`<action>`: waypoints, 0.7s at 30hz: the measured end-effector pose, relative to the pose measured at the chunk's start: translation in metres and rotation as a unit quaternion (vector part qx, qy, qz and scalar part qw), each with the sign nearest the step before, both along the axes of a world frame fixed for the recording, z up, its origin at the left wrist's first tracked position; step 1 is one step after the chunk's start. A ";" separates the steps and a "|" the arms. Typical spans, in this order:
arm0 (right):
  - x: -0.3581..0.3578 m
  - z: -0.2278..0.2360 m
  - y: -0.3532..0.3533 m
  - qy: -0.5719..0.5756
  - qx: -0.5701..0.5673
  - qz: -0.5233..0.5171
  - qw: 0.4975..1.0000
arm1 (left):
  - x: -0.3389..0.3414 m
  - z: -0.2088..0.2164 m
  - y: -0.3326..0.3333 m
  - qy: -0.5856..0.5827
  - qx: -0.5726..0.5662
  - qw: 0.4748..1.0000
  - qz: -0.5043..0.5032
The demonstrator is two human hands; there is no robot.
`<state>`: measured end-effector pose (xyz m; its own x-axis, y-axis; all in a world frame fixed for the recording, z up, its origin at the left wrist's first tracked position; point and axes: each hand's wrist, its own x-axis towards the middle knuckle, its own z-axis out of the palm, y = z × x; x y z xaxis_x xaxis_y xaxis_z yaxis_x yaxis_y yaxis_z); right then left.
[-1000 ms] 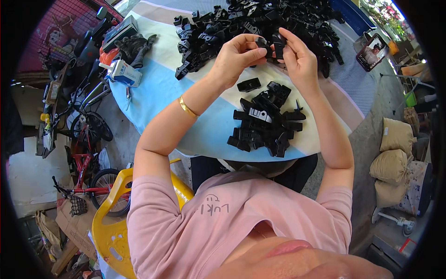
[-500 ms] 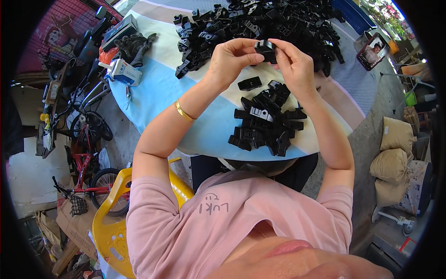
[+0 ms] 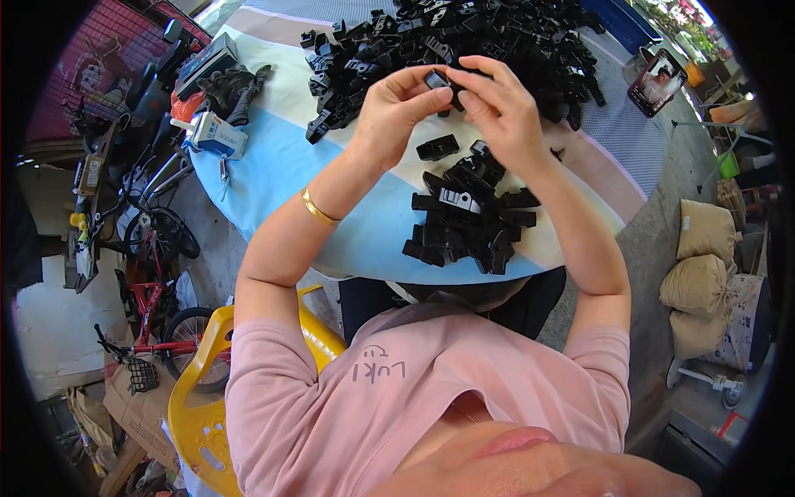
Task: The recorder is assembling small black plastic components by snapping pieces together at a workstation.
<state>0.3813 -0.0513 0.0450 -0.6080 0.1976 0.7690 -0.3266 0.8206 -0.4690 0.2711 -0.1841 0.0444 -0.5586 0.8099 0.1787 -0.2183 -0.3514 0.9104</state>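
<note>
A small black plastic part (image 3: 436, 79) is pinched between the thumb and fingers of my left hand (image 3: 396, 114), above the table. My right hand (image 3: 503, 112) is closed at the part's right side, fingertips against it; its lower portion is partly covered by the fingers. Beyond both hands spreads a big heap of black plastic parts (image 3: 513, 50). Nearer to me lies a smaller pile of similar parts (image 3: 468, 219), some with a grey face. A single black block (image 3: 437, 147) rests just beyond that pile.
The round table's cloth (image 3: 298, 174) is striped blue, cream and brown. At its left are a carton (image 3: 219, 135), dark gloves (image 3: 236, 89) and a box (image 3: 207, 62). A phone (image 3: 657, 83) leans at the right. A yellow chair (image 3: 199, 398) stands at my left.
Both hands have shifted slightly left with the black plastic part, which has turned in the fingers. The right fingers have lifted and spread somewhat. The piles look undisturbed.
</note>
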 end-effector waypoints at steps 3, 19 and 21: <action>-0.003 0.003 0.033 -0.082 -0.220 0.016 0.972 | -0.008 0.014 -0.006 0.217 -0.061 0.974 0.017; -0.001 0.000 0.094 -0.082 0.294 -0.249 0.919 | -0.021 -0.002 0.029 0.657 -0.206 0.651 0.319; 0.000 0.003 0.084 -0.028 0.194 -0.228 0.954 | -0.021 -0.007 0.035 0.671 -0.215 0.629 0.329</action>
<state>0.3816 0.0329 0.0475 -0.5691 0.1589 0.8067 0.1225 0.9866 -0.1080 0.2505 -0.1487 0.0372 -0.3773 0.6170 0.6906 0.9120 0.3772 0.1613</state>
